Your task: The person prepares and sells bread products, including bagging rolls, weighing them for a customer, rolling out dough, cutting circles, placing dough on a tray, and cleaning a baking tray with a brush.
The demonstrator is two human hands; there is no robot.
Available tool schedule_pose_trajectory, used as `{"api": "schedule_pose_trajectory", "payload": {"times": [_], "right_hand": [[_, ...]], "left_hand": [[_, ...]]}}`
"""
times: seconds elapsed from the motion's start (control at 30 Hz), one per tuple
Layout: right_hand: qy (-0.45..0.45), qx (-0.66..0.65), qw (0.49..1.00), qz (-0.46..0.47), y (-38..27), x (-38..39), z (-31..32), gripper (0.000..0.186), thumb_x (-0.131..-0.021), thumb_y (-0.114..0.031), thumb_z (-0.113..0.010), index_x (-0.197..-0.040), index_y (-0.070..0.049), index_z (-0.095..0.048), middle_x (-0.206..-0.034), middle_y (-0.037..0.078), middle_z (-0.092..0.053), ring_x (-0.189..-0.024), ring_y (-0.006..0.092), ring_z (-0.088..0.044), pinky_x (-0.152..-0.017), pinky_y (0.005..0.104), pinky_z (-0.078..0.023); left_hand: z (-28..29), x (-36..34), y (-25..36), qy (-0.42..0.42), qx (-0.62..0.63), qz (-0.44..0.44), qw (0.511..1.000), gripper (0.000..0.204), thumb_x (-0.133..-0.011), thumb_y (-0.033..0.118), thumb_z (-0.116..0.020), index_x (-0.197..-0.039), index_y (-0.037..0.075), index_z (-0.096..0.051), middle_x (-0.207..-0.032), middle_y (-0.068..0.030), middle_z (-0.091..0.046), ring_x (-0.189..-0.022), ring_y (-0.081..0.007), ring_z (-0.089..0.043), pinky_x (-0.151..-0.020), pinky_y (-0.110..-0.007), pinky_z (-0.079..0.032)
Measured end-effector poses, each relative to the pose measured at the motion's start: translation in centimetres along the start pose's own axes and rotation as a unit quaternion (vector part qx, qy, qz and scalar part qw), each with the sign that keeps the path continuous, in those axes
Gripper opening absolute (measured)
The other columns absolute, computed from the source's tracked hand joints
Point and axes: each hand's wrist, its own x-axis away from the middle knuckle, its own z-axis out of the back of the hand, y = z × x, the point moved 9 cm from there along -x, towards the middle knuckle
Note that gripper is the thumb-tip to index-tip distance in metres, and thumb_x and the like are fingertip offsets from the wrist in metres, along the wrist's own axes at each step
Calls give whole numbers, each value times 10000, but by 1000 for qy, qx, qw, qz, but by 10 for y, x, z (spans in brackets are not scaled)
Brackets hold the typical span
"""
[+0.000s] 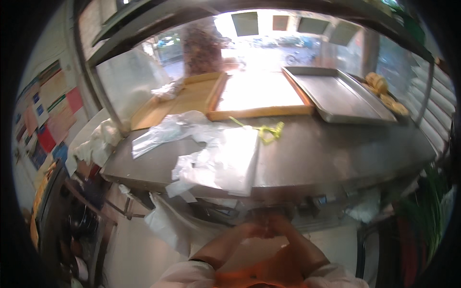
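Note:
My left hand (252, 229) and my right hand (279, 223) are close together in front of my body, just below the front edge of the metal table (331, 158). Both are smeared by motion, and their fingers cannot be made out. A dark blurred shape lies just beyond them; whether they touch it is unclear. On the table nearest my hands lies a stack of white plastic bags (230, 158), partly hanging over the front edge. A thin yellow-green strip (271, 132), knotted or tangled, rests beside the bags.
Along the table's back stand a wooden tray (189, 98), a wood-framed tray (261, 114) washed out by glare, and a metal baking tray (341, 91). Pale rounded items (379, 86) sit at the right. A shelf (158, 26) spans above. White cloth (98, 144) hangs left.

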Motion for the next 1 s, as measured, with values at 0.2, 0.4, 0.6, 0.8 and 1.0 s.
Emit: {"api": "schedule_pose_trajectory", "payload": {"times": [0.2,0.4,0.6,0.8,1.0], "right_hand": [[433,46,866,-246,101,41,51,245,-849,-288,-629,-982,-89,-679,-865,120,-645,-834,261,-638,-710,415,-513],[199,-534,822,-20,140,9,18,228,-887,-200,-548,-997,-18,-631,-1022,102,-630,-905,247,-607,-770,383,-496],[18,-207,978,19,70,-3,-3,312,-897,-225,-562,-1130,-19,-597,-1147,76,-624,-1063,234,-577,-870,381,-481],[118,224,949,-190,93,-8,28,406,-839,-239,-659,-1157,7,-602,-1131,134,-612,-993,225,-586,-842,339,-477],[314,-5,948,51,19,58,-7,371,-849,-197,-616,-1137,36,-611,-1016,183,-635,-888,281,-603,-770,344,-484]], "left_hand": [[154,25,-61,410,21,-36,911,334,-831,174,-653,-1134,38,-616,-1047,-97,-627,-934,-222,-600,-802,-334,-479],[95,-7,-47,143,154,-128,969,329,-909,186,-544,-1206,47,-578,-1131,-94,-592,-954,-224,-586,-803,-386,-469],[106,-47,-70,47,89,-11,995,348,-942,230,-509,-1227,35,-547,-1123,-116,-603,-972,-233,-599,-864,-408,-461],[127,-25,-16,286,-183,-57,939,326,-940,205,-468,-1194,23,-563,-1101,-145,-608,-959,-272,-603,-858,-425,-470],[46,76,-32,405,-508,-64,757,317,-938,179,-428,-1161,11,-578,-1080,-174,-613,-947,-311,-607,-852,-442,-478]]}}
